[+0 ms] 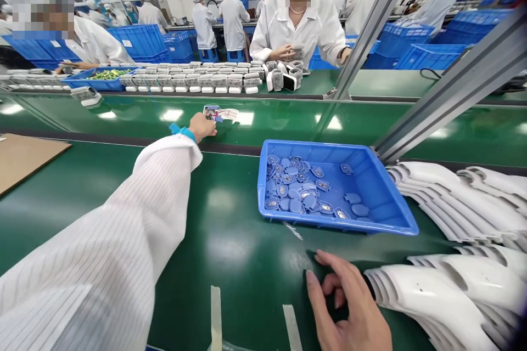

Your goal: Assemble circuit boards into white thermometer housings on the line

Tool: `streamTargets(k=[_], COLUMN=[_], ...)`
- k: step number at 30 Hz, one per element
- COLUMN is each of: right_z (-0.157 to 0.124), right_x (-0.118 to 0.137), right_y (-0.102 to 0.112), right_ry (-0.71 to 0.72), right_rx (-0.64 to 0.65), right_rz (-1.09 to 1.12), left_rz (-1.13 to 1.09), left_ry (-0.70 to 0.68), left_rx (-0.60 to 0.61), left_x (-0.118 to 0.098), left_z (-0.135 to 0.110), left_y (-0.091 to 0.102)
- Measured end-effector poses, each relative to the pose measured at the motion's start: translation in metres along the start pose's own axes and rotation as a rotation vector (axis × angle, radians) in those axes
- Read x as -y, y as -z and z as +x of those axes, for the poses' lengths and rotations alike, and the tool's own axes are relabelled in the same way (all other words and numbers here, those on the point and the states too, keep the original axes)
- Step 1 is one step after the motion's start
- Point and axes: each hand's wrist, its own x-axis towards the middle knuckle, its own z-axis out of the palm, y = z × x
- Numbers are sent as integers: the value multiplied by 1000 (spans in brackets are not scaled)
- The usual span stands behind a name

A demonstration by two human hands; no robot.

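Observation:
My left hand (201,127) reaches far forward over the green conveyor, its fingers closed on a small wired electronic assembly (213,113) with blue parts, red wires and a pale piece on its right. A blue band circles that wrist below the white sleeve. My right hand (349,310) rests low over the green bench, thumb and fingers apart and curved, with nothing between them. Beyond it stands a blue bin (329,225) with many small blue oval parts (295,205), some showing metal contacts. To the right of this hand are nested white curved shells (432,285).
Rows of white-grey devices (197,79) line the far bench, beside a blue tray (99,85) of yellow-green pieces. A co-worker (296,27) sits opposite. A metal post (370,27) slants up at right. Brown board (28,159) lies left; tape strips (216,318) lie in front.

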Motion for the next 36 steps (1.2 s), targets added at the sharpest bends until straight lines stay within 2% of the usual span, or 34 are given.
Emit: streamTargets(k=[2,5,7,9,10,11,13,14,15,16,18,20,22,24,26,30,32,34,36], right_z=[2,10,20,32,36,40,42,40,37,32,20,8,0,-5,-7,-8,-5,-1,2], right_x=[7,33,54,72,78,82,84,82,78,74,66,60,58,59,59,53,48,44,41], right_y=[7,25,39,49,51,52,50,47,43,40,34,32,34,39,44,54,60,67,73], right_ry=[73,218,309,345,324,279,91,-40,-168,-278,-412,-462,-493,-496,-466,-293,-173,-60,10], right_rx=[-6,-66,-126,-119,-45,106,556,759,898,957,894,818,788,807,826,789,790,765,679], right_rz=[5,38,41,44,73,136,359,484,594,678,755,756,747,742,717,594,516,398,301], left_rz=[-78,-151,-196,-190,-199,-217,-278,-285,-270,-237,-145,-85,-79,-125,-202,-425,-533,-574,-550], left_ry=[-7,-64,-136,-129,-110,-89,-83,-110,-166,-251,-449,-584,-579,-487,-377,-57,80,69,-32], left_rx=[36,113,230,369,442,509,555,507,422,318,135,97,170,240,260,287,415,613,747], left_x=[-6,-16,-24,-31,-34,-35,-33,-30,-26,-22,-12,-6,-4,-7,-11,-18,-20,-20,-20], left_z=[-36,-112,-170,-224,-248,-269,-301,-312,-321,-328,-336,-340,-342,-343,-343,-337,-331,-325,-321], left_y=[15,43,56,56,51,43,20,6,-7,-20,-41,-54,-60,-64,-65,-65,-62,-58,-55])
